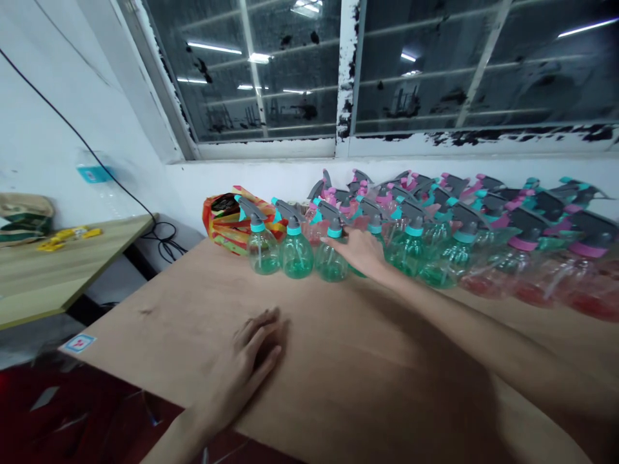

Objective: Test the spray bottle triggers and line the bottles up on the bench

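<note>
My right hand (360, 250) reaches in from the right and closes at the neck of a green-tinted spray bottle (331, 263). The thumb lies across the front just below its turquoise collar; the other fingers are mostly hidden behind. To its left stand two more green spray bottles (296, 254) (264, 251), upright with grey trigger heads. Another green bottle (406, 250) stands to the right, beyond one partly covered by my hand. My left hand (254, 354) rests palm down on the wooden tabletop (193, 322), fingers loosely bent and apart, holding nothing.
Rows of spray bottles with pink collars (527, 270) crowd the table's right side below the window (271, 77). A red and yellow bag (217, 222) lies behind the leftmost bottles. Another table (29, 277) with yellow items (70, 238) stands left, near a black cable (167, 241).
</note>
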`<control>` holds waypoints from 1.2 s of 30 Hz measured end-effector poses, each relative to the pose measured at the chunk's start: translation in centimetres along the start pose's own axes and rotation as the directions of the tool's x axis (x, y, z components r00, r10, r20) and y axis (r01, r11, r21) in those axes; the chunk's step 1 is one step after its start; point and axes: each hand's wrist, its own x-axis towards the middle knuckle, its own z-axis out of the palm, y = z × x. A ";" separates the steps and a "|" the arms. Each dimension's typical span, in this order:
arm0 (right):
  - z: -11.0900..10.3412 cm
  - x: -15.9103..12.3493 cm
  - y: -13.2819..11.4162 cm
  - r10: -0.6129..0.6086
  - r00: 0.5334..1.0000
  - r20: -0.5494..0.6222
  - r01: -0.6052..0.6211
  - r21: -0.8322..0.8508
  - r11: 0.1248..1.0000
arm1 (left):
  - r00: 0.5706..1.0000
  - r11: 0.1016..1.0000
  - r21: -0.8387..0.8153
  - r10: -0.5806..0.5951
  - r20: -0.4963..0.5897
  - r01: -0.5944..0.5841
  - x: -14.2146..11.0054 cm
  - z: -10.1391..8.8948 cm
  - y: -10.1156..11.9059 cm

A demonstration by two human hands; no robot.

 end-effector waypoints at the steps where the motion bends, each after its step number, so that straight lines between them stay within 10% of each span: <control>1: -0.3 -0.5 0.1 -0.015 1.000 0.007 0.015 -0.013 1.000 | 1.000 1.000 -0.023 0.015 0.004 -0.015 0.1 -0.2 0.4; 9: -5.1 -6.6 2.0 -0.103 0.992 0.077 0.107 -0.037 0.994 | 0.997 0.996 -0.085 -0.009 0.080 0.016 2.9 -0.9 5.1; 21: -11.4 -12.3 9.5 -0.118 0.975 0.186 0.054 0.318 0.947 | 0.985 0.962 -0.225 0.168 0.046 -0.153 9.8 6.0 15.2; 36: -14.3 -13.0 13.7 -0.088 0.995 0.054 0.011 0.791 0.612 | 0.936 0.920 -0.271 0.326 0.132 -0.282 12.7 9.0 22.2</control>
